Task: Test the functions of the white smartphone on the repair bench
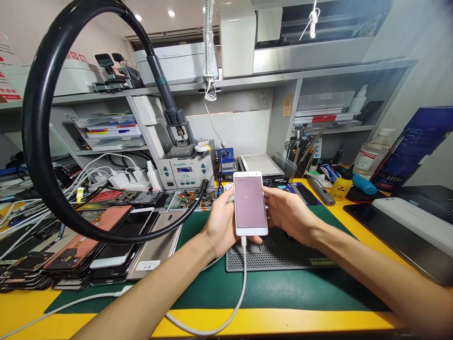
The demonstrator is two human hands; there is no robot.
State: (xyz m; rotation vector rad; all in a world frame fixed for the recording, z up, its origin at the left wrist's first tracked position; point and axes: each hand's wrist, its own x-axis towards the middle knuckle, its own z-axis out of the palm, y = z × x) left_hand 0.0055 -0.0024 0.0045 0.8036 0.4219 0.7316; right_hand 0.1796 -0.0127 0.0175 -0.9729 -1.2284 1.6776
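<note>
I hold a white phone (250,203) upright above the green mat (269,288), its screen lit pale pink and facing me. My left hand (220,222) grips its left edge and cradles its bottom. On the right edge my right hand (287,212) holds the phone, fingers behind it. A white cable (237,302) is plugged into the phone's bottom, loops down over the yellow table edge (247,326) and runs off to the left. Under the phone lies a dark grey perforated pad (279,252).
A pile of phones and screens (106,241) fills the left side. A thick black hose (38,132) arcs from a rework station (186,170) at the back. Trays of circuit parts (187,198), a yellow bottle (341,186), a clear bottle (371,158) and a grey device (410,231) stand around.
</note>
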